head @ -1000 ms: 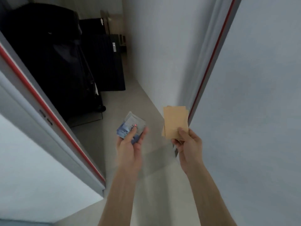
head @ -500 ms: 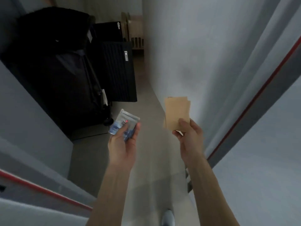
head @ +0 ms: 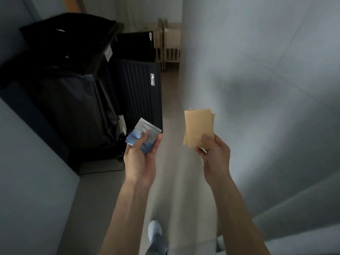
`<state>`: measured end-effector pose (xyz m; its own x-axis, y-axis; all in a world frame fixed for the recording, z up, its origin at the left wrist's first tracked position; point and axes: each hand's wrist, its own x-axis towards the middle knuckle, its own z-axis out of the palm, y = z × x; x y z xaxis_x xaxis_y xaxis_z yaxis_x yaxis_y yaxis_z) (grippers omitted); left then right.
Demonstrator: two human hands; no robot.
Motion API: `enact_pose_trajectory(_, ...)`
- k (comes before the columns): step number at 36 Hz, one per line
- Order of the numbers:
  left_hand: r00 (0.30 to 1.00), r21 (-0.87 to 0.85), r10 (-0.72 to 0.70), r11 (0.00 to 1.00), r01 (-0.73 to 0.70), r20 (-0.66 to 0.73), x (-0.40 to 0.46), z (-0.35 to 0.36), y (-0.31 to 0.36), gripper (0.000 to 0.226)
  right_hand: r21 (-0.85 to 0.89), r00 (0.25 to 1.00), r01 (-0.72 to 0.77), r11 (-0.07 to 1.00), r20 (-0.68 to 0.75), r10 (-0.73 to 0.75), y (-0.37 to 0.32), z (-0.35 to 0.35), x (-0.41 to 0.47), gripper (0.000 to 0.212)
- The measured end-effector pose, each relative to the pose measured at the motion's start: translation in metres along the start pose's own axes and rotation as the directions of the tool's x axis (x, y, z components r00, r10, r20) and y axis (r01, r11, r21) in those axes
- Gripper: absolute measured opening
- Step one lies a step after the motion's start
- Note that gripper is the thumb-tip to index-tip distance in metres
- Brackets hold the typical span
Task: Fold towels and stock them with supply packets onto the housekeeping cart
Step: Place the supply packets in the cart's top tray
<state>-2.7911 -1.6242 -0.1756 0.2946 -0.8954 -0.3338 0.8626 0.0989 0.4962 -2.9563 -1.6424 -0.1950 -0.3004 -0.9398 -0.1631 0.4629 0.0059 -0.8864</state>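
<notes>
Your left hand (head: 140, 159) pinches a fan of blue-and-silver packets (head: 142, 137), thumb on top. Your right hand (head: 214, 155) grips a few tan packets (head: 199, 127) upright by their lower edge. The hands are apart. At 10 o'clock stands a black cart (head: 70, 92) against the wall, beside a black ribbed case (head: 139, 92).

Both bare forearms reach forward, side by side and apart. The left hand (head: 140, 159) is palm-up, thumb and fingers curled round blue-and-white packets (head: 142, 135). The right hand (head: 214, 155) is raised a touch higher, thumb pinching tan packets (head: 199, 126) upright against its fingers. One pale shoe (head: 155, 229) steps forward below.
</notes>
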Motion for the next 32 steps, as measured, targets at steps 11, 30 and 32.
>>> enact_pose_trajectory(11, 0.996, -0.052, -0.082, 0.995, 0.083, 0.033, 0.215, 0.092, -0.018, 0.034, -0.136, 0.996, 0.046, 0.990, -0.065, -0.056, 0.002, 0.086, 0.200, 0.013)
enact_pose_trajectory(30, 0.998, -0.060, -0.043, 0.997, 0.047, 0.054, 0.482, 0.230, -0.059, 0.036, -0.055, 0.999, 0.003, 0.998, -0.048, -0.006, -0.007, 0.189, 0.498, 0.012)
enact_pose_trajectory(32, 0.998, -0.064, -0.004, 0.998, 0.008, 0.055, 0.507, 0.246, -0.066, 0.037, -0.061, 1.000, 0.004, 0.998, -0.008, -0.005, -0.005, 0.196, 0.534, 0.013)
